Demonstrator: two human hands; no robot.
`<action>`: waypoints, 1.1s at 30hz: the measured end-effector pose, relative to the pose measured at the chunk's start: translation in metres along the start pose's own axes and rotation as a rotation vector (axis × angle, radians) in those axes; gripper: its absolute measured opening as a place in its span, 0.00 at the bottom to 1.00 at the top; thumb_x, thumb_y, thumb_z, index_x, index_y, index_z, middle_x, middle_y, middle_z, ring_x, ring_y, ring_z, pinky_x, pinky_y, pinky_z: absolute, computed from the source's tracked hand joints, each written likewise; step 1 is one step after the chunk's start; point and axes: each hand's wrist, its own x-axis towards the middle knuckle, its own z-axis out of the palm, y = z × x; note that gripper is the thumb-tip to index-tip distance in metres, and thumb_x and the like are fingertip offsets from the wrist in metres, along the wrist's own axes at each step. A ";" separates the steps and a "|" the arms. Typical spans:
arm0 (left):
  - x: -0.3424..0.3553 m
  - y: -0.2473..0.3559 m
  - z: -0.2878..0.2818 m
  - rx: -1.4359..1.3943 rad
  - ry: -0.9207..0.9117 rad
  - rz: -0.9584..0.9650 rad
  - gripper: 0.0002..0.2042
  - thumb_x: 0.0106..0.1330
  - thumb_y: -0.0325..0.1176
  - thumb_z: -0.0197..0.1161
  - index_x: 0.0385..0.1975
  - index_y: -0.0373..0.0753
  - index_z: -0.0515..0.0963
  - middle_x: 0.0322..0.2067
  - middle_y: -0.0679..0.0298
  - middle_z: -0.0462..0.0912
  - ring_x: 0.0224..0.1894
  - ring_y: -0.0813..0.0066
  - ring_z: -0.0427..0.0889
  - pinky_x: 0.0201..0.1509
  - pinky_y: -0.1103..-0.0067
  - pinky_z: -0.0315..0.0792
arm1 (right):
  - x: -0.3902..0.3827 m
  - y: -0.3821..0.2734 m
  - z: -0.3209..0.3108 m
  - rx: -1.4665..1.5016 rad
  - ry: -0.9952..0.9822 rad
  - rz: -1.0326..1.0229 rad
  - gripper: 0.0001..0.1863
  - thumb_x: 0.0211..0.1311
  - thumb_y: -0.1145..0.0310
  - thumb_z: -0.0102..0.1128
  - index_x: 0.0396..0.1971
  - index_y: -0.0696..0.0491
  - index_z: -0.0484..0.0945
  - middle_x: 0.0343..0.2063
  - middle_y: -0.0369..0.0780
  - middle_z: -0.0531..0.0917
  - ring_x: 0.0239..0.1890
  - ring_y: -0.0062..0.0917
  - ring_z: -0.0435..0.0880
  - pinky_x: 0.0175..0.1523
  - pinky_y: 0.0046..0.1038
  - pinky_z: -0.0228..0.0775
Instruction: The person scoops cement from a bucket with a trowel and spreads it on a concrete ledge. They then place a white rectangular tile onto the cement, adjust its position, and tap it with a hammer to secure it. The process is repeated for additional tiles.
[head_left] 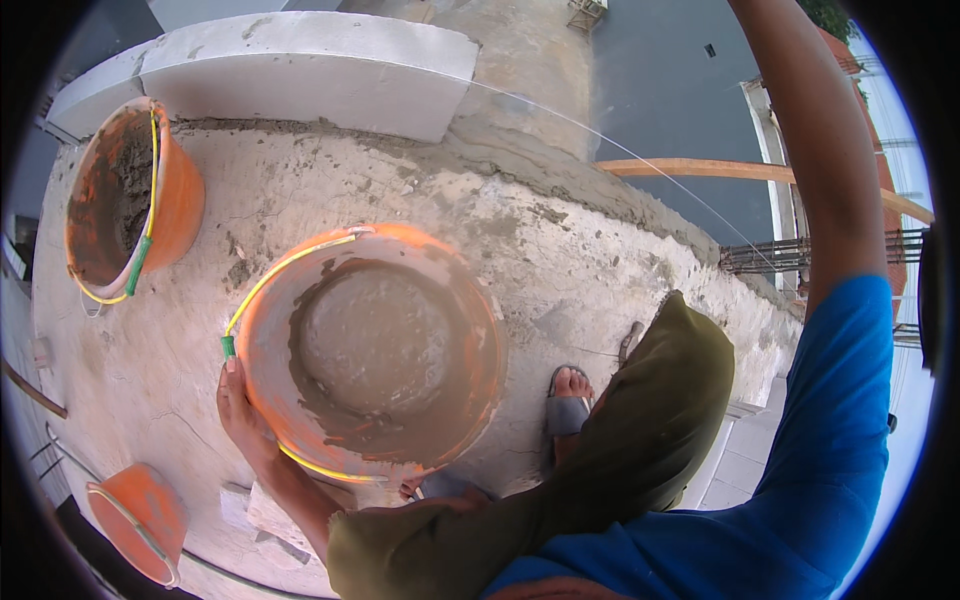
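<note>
Left of frame centre, the orange mortar bucket [478,322] lies right of the left hand [246,412] touching it, grip unclear, the right hand out of frame

The central orange bucket [405,236] has a yellow handle [264,281], green grip [228,347] and grey-brown mix [380,335]; lower right, a blue sleeve [835,400].

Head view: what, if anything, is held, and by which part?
The left hand is at the rim of the large bucket, beside the green grip; whether gripping or resting can't be told. Right hand out of view.
</note>
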 end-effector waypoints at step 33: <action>0.026 0.031 -0.040 0.319 -0.073 0.185 0.18 0.86 0.42 0.54 0.53 0.31 0.82 0.45 0.60 0.86 0.44 0.72 0.84 0.50 0.74 0.80 | -0.207 -0.391 0.302 1.867 -0.207 0.246 0.42 0.71 0.62 0.62 0.80 0.56 0.53 0.67 0.65 0.73 0.71 0.54 0.74 0.73 0.46 0.67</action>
